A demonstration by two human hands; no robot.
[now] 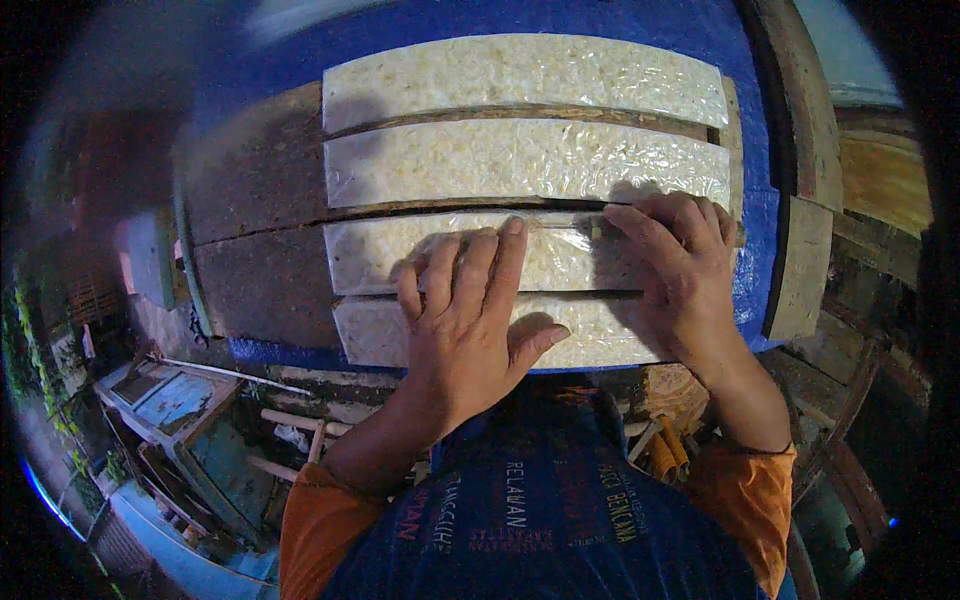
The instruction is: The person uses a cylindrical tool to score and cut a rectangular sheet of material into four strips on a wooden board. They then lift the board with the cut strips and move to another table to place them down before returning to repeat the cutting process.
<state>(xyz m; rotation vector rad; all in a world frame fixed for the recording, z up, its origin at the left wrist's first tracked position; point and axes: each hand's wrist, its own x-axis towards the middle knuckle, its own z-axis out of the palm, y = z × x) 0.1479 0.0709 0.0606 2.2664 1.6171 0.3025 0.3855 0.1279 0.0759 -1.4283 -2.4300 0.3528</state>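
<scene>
Several long, pale, speckled slabs, looking like tempeh in clear plastic, lie side by side across the boards before me. My left hand (462, 300) rests palm down on the third slab from the far side (365, 255), its fingers spread and its thumb over the nearest slab (590, 330). Farther right, my right hand (685, 260) is curled at the far edge of that third slab, with the index finger reaching left. Its fingers are pinched at a thin, narrow thing along the edge, mostly hidden and too unclear to name. Beyond lie the second slab (500, 160) and the farthest slab (520, 75).
Dark wooden boards (260, 220) carry the slabs, above a blue sheet (758, 220). A plank (800, 270) runs along the right side. Below on the left stands a worn bluish wooden piece (185, 400). Yellow-orange pieces (668, 455) lie under the near edge.
</scene>
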